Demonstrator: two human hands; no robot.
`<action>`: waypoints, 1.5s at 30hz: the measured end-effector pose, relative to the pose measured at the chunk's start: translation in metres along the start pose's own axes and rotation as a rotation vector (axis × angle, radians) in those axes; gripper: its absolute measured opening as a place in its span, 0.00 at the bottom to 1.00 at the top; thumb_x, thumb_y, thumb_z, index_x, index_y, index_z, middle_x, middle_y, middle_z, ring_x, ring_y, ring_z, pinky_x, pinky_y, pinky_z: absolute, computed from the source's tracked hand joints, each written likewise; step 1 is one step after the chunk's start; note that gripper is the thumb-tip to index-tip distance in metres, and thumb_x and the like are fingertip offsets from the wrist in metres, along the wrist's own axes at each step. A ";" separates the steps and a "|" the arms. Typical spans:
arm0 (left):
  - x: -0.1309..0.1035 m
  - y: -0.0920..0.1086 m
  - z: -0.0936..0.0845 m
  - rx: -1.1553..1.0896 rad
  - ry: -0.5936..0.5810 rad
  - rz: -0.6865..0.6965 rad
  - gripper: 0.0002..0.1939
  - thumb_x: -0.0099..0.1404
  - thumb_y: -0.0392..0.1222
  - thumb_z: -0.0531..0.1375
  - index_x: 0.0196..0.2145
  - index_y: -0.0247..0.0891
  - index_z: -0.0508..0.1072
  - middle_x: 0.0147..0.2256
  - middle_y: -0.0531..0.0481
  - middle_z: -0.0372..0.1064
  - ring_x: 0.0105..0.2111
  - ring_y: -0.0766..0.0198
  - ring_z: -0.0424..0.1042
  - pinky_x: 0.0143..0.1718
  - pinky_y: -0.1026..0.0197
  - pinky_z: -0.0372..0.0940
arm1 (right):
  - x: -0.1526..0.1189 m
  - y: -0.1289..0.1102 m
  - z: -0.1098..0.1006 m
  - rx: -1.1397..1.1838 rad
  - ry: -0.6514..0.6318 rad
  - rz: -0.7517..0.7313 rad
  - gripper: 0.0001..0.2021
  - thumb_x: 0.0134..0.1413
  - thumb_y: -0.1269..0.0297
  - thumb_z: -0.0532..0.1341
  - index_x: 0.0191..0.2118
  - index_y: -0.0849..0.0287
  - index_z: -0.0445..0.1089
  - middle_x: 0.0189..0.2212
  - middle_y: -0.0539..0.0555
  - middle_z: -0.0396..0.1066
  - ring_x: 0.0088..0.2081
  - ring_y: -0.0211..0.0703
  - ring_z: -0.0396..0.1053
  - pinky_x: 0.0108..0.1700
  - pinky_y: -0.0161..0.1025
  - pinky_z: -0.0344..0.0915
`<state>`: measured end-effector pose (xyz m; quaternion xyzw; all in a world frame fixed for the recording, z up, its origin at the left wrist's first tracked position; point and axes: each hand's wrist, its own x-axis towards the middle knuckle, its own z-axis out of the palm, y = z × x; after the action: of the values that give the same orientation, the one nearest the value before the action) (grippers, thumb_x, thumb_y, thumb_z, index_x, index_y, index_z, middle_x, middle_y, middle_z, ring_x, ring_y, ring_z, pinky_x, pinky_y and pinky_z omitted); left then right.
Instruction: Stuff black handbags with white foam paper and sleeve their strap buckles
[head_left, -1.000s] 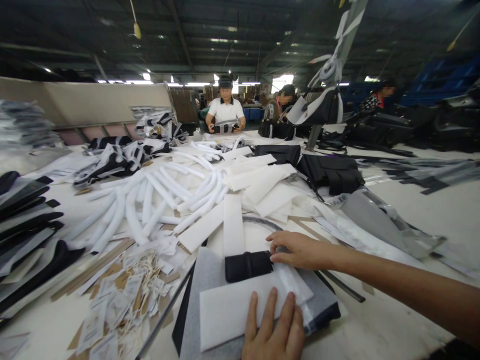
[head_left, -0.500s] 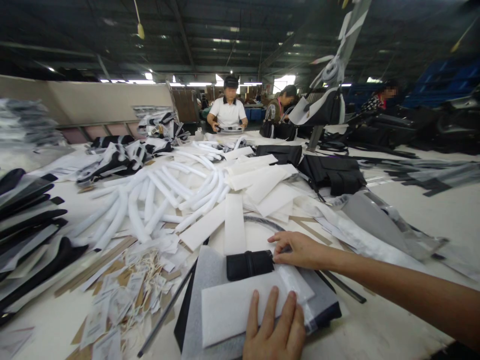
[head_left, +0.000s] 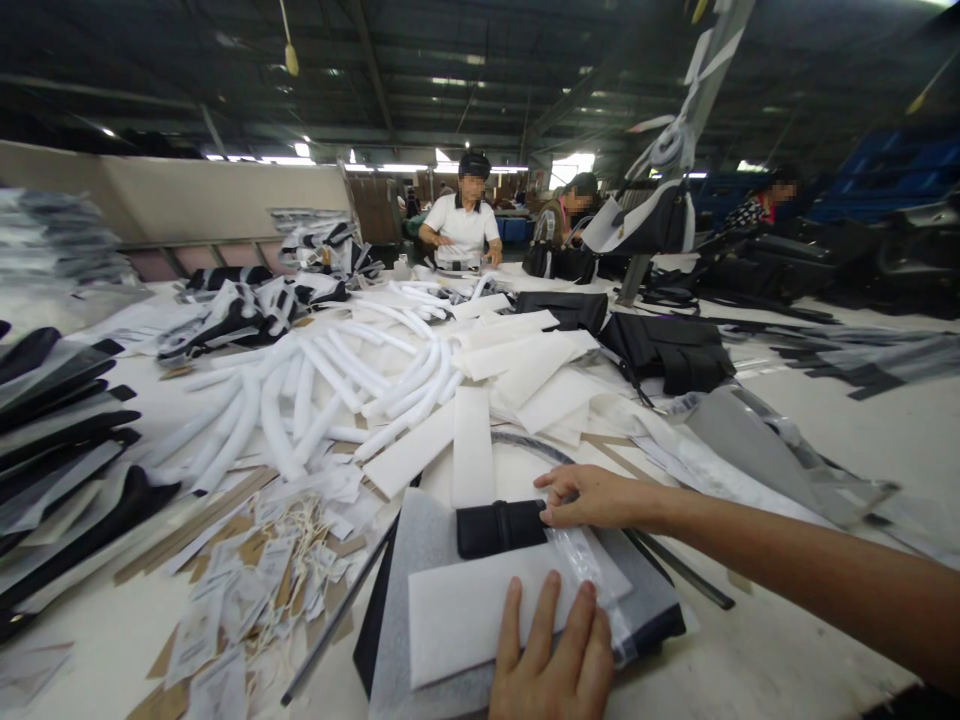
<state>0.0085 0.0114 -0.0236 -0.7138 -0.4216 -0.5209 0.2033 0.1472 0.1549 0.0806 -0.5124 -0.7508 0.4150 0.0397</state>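
Observation:
My left hand lies flat with fingers spread on a white padding sheet. Below that sheet is a black bag covered with pale grey tissue. A small black case with a strap band across its middle rests just above the padding. At the case's right end, my right hand has thumb and index finger pinched together on what looks like the upper edge of clear plastic. This wrinkled plastic runs down toward my left fingers. Part of the pinch is hidden.
White foam tubes and loose white sheets are heaped ahead. Paper tags with strings lie to the left, near stacked black pieces. Black bags sit at the right. Several people work beyond, one in a white shirt.
The clear plastic by my right hand looks more wrinkled and drawn up toward the fingers. Both hands stay nearly in place. The person opposite has moved their hands apart.

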 end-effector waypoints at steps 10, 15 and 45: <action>-0.002 0.000 0.004 0.003 0.020 -0.016 0.15 0.74 0.38 0.53 0.35 0.45 0.79 0.49 0.62 0.77 0.49 0.60 0.75 0.70 0.46 0.47 | 0.002 0.007 0.010 0.137 0.138 0.041 0.08 0.42 0.58 0.66 0.28 0.56 0.77 0.57 0.55 0.71 0.58 0.56 0.66 0.60 0.48 0.57; -0.001 0.000 0.002 0.001 0.006 -0.004 0.15 0.74 0.38 0.53 0.36 0.45 0.79 0.49 0.61 0.76 0.49 0.60 0.75 0.70 0.45 0.46 | -0.005 0.013 0.014 0.141 0.239 -0.026 0.09 0.48 0.56 0.64 0.29 0.54 0.76 0.57 0.54 0.71 0.59 0.54 0.66 0.62 0.49 0.56; -0.006 0.002 0.003 -0.010 0.013 -0.007 0.15 0.73 0.36 0.53 0.37 0.44 0.79 0.48 0.58 0.77 0.49 0.59 0.76 0.70 0.44 0.46 | 0.001 0.035 0.029 -0.244 0.328 -0.210 0.05 0.59 0.63 0.59 0.34 0.56 0.71 0.48 0.56 0.75 0.52 0.49 0.69 0.57 0.46 0.60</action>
<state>0.0114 0.0102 -0.0298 -0.7101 -0.4201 -0.5281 0.2008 0.1585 0.1433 0.0380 -0.4929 -0.8282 0.2256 0.1421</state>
